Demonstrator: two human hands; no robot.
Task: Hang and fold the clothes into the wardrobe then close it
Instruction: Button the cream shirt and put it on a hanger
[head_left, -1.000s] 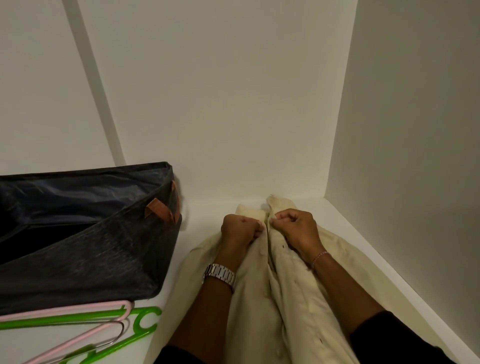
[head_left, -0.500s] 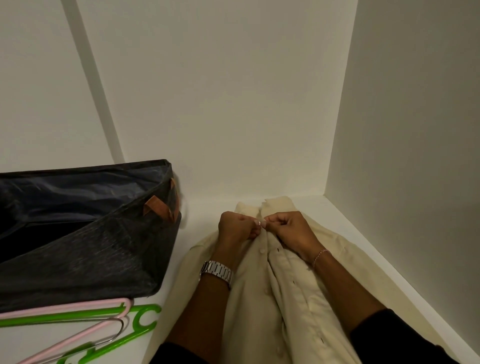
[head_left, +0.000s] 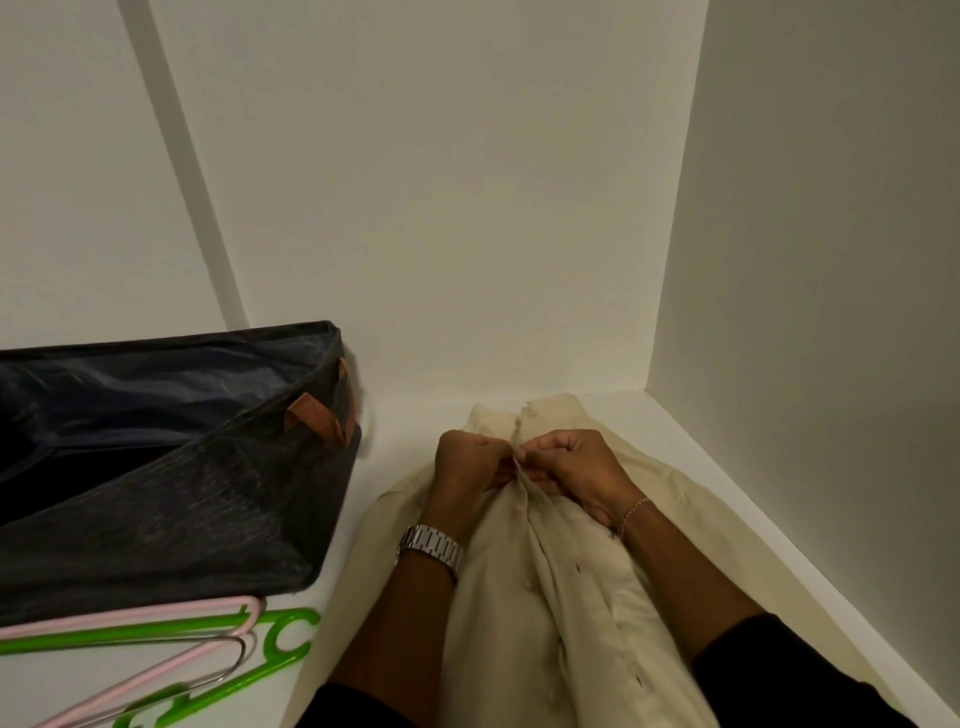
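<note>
A cream button-up shirt (head_left: 582, 613) lies flat on the white wardrobe shelf (head_left: 395, 457), collar toward the back wall. My left hand (head_left: 467, 465), with a silver watch on its wrist, pinches the left edge of the shirt's front just below the collar. My right hand (head_left: 576, 470), a thin bracelet on its wrist, pinches the right edge at the same spot. The two hands meet knuckle to knuckle over the button strip. The fingertips are hidden in the cloth.
A dark fabric storage bin (head_left: 171, 457) with brown leather handles stands at the left. In front of it lie a pink hanger (head_left: 156, 670) and a green hanger (head_left: 280, 644). The wardrobe's side wall (head_left: 810, 364) stands close on the right.
Both hands have drawn closer together and slid slightly toward me along the shirt front, bringing the two edges together below the collar.
</note>
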